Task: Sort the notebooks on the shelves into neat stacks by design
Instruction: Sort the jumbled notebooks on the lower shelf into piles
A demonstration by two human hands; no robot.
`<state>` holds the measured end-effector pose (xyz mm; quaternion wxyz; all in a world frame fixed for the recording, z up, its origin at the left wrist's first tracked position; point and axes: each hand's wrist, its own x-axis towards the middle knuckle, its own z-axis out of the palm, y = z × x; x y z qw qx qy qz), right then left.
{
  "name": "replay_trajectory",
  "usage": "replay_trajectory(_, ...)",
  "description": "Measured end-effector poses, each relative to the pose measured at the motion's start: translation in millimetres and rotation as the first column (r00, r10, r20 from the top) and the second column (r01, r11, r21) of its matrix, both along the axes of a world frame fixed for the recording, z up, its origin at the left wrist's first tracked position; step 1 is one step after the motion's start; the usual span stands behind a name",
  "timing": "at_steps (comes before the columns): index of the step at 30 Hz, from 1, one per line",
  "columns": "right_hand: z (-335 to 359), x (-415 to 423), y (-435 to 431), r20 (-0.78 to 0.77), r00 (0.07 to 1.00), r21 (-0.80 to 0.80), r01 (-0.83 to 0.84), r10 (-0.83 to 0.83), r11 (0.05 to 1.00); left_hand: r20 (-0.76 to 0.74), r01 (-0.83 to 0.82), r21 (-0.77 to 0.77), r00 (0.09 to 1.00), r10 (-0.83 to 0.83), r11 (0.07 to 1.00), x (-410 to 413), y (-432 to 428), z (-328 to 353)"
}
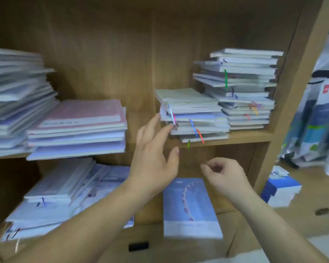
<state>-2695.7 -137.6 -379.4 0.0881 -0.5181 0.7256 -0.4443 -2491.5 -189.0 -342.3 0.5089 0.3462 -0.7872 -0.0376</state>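
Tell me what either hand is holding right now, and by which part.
Nothing is held. The left hand is open, fingertips at the left edge of the short notebook stack; the right hand hangs loosely curled, empty.

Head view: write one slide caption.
Open left hand reaches toward the short notebook stack on the wooden shelf; right hand hangs loosely curled.
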Motion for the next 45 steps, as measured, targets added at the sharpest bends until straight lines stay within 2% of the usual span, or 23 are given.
replay_trajectory(2,-39,0,-7,0.055,0.998,0.103,-0.012,0.006,0.995,-0.016,-0.044,-0.039,0.999,0.043,0.998,7,-1,-32)
replay_trajectory(3,-57,0,-8,0.084,0.996,0.143,-0.017,0.005,0.990,-0.039,-0.041,-0.002,0.998,0.041,0.999,8,-3,-52)
replay_trajectory(4,-77,-2,-8,0.083,0.997,0.218,-0.009,-0.009,0.976,-0.059,-0.017,0.076,0.998,0.021,0.997,7,-5,-75)
replay_trajectory(5,-93,-6,-8,0.047,0.999,0.295,-0.008,-0.006,0.956,-0.070,0.013,0.217,0.998,0.002,0.976,6,-7,-100)
replay_trajectory(6,-105,-12,-10,-0.003,1.000,0.374,-0.009,0.011,0.927,-0.059,0.024,0.392,0.998,-0.001,0.920,3,-9,-121)
replay_trajectory(8,-117,-25,-11,-0.026,0.999,0.520,-0.004,0.020,0.854,0.047,-0.016,0.685,0.999,-0.022,0.728,-3,-15,-154)
replay_trajectory(10,-120,-32,-10,-0.011,1.000,0.611,0.009,-0.003,0.791,0.183,-0.092,0.836,0.976,-0.117,0.541,-6,-21,-174)
replay_trajectory(12,-127,-38,-12,0.044,0.999,0.675,-0.021,-0.011,0.738,0.224,-0.096,0.876,0.949,-0.224,0.472,-9,-27,-189)
replay_trajectory(15,-135,-36,-14,0.251,0.963,0.661,-0.099,-0.094,0.744,0.199,-0.077,0.913,0.941,-0.273,0.400,-14,-32,-202)
replay_trajectory(18,-148,-37,-19,0.204,0.976,0.618,-0.070,-0.074,0.783,0.197,-0.091,0.910,0.954,-0.228,0.404,-22,-33,-202)
replay_trajectory(21,-133,-31,-19,0.114,0.993,0.628,-0.064,-0.010,0.776,0.059,0.019,0.942,0.973,-0.221,0.335,-21,-33,-201)
replay_trajectory(24,-115,-32,-11,0.201,0.979,0.615,-0.109,-0.022,0.781,-0.091,0.158,0.948,0.966,-0.241,0.277,-13,-27,-193)
replay_trajectory(26,-99,-25,3,0.332,0.942,0.577,-0.164,-0.046,0.800,-0.143,0.211,0.928,0.963,-0.229,0.306,-4,-20,-184)
replay_trajectory(28,-87,-17,18,0.413,0.909,0.535,-0.202,-0.046,0.820,-0.178,0.240,0.894,0.965,-0.192,0.378,10,-9,-167)
replay_trajectory(32,-48,14,49,0.423,0.905,0.489,-0.274,0.049,0.828,-0.199,0.270,0.820,0.961,-0.192,0.505,52,23,-127)
replay_trajectory(35,-17,44,78,0.434,0.893,0.401,-0.308,0.117,0.863,-0.115,0.255,0.756,0.959,-0.261,0.603,97,54,-95)
replay_trajectory(38,0,70,104,0.486,0.852,0.284,-0.363,0.192,0.888,-0.063,0.243,0.767,0.950,-0.307,0.594,145,84,-68)
replay_trajectory(40,11,92,126,0.527,0.809,0.246,-0.439,0.261,0.864,-0.050,0.228,0.761,0.954,-0.296,0.608,172,107,-49)
replay_trajectory(45,47,139,165,0.274,0.865,0.175,-0.474,0.420,0.863,0.048,0.153,0.699,0.965,-0.259,0.699,218,148,3)
